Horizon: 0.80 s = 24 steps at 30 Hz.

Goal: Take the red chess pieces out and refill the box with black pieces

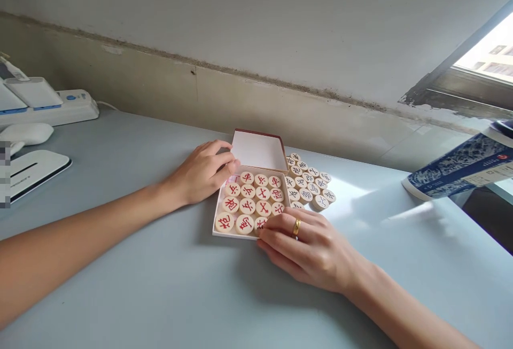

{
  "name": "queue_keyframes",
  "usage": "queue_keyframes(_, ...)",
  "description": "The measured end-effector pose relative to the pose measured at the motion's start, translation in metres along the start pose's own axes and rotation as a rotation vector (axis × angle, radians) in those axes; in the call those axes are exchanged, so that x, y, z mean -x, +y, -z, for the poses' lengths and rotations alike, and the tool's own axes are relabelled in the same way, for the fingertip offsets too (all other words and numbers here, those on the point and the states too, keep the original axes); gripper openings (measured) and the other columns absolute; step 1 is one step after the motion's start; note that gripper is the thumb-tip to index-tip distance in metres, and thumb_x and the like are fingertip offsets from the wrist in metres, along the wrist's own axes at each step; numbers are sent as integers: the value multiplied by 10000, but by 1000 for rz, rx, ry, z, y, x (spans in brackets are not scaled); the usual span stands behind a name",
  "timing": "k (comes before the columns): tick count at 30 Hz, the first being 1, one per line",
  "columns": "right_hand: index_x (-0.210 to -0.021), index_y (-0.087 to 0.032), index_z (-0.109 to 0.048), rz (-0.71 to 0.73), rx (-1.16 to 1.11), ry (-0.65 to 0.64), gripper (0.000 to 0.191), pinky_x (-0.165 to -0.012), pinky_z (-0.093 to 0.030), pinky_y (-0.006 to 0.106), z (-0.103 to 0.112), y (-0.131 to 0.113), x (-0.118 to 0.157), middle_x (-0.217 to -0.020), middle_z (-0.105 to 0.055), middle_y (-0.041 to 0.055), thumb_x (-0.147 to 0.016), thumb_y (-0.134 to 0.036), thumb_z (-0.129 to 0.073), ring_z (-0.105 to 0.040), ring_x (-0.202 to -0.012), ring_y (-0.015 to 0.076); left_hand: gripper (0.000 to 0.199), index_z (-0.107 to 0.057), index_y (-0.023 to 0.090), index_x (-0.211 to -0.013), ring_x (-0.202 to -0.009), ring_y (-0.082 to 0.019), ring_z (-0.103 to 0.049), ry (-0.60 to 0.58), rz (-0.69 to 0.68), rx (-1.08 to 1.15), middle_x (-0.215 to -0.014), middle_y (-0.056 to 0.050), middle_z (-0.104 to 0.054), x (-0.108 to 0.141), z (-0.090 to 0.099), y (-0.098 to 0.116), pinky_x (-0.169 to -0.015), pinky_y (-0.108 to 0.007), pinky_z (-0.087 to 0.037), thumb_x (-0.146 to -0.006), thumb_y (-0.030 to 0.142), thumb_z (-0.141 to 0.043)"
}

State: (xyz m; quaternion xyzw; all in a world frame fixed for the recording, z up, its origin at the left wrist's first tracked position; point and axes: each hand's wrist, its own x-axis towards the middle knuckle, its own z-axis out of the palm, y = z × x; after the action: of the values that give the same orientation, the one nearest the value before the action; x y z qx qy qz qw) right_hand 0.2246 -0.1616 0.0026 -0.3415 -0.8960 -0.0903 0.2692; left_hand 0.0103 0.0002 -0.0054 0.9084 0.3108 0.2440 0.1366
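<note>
A shallow white box (234, 236) lies on the grey-blue table, filled with rows of round pieces bearing red characters (247, 206). Its lid (259, 148) stands open at the far side. My left hand (210, 170) rests at the box's far left corner, fingers bent, touching the lid and rim. At the near right corner is my right hand (302, 245), with a gold ring; its fingertips are closed on a red-marked piece (260, 224) in the box. Pieces with dark characters (308, 178) lie loose to the right of the box, some behind it.
A blue patterned cup (460, 164) stands at the right. On the left are a power strip (78, 104), a white mouse (32, 133) and a white flat device (36, 172). The wall (240, 92) runs behind the table (140, 274).
</note>
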Motion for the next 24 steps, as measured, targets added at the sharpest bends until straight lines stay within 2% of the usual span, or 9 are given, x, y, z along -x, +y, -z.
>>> queue_keyframes(7, -908, -148, -716, -36, 3, -24, 226, -600, -483, 300, 1, -2, 2, -813, -729, 44, -1055, -118, -547, -571, -665, 144, 476, -672, 188, -856, -1155, -306, -633, 45, 14, -20, -1212, -125, -669, 1, -1, -1, -1059, -479, -510, -1031, 458, -322)
queue_keyframes(14, -900, -146, -720, -82, -21, -40, 204, -596, -468, 308, 3, -2, -1, -798, -719, 39, -1040, -113, -575, -572, -657, 144, 469, -704, 193, -918, -1178, -292, -622, 37, 24, -14, -1257, -109, -648, 2, -2, -6, -1077, -450, -500, -1041, 469, -346)
queue_keyframes(24, -905, -140, -734, -81, -40, -38, 202, -611, -470, 311, 1, -1, 0, -819, -731, 47, -1037, -127, -581, -557, -667, 148, 463, -693, 192, -882, -1216, -320, -608, 17, 41, -3, -1275, -112, -641, 2, 1, -3, -1062, -476, -498, -1018, 480, -358)
